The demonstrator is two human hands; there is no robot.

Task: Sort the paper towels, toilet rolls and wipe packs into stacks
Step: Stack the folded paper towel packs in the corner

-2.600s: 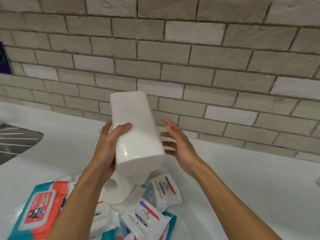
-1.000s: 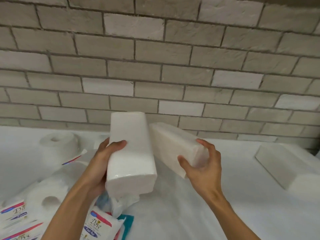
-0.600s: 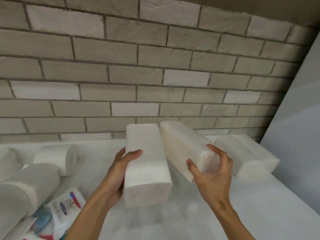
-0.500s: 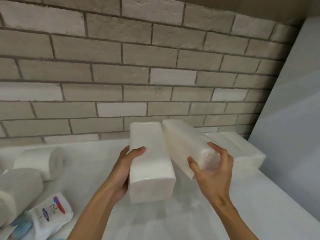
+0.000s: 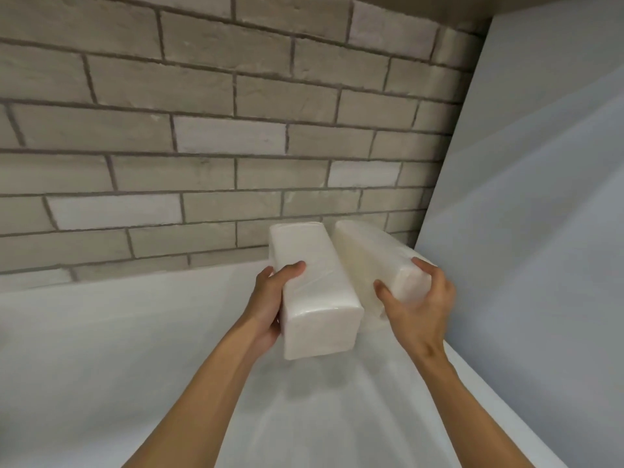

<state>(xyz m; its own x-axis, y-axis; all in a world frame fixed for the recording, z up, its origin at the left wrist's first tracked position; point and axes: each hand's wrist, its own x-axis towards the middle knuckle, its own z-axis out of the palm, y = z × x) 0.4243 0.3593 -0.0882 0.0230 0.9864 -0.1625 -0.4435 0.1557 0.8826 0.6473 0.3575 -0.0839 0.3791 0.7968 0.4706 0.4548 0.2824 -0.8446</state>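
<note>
The left hand (image 5: 270,309) grips a white plastic-wrapped paper towel pack (image 5: 314,288). The right hand (image 5: 418,305) grips a second white pack (image 5: 371,261) just beside it. Neither is stacked yet, so most of the sorting seems to remain.

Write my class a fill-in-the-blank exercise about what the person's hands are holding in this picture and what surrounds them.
1. The left hand and the right hand each grip ____ pack of paper towels.
2. The left pack and the right pack are both ____ in colour.
3. The wall behind the counter is built of ____.

Missing words: one; white; bricks.
</note>
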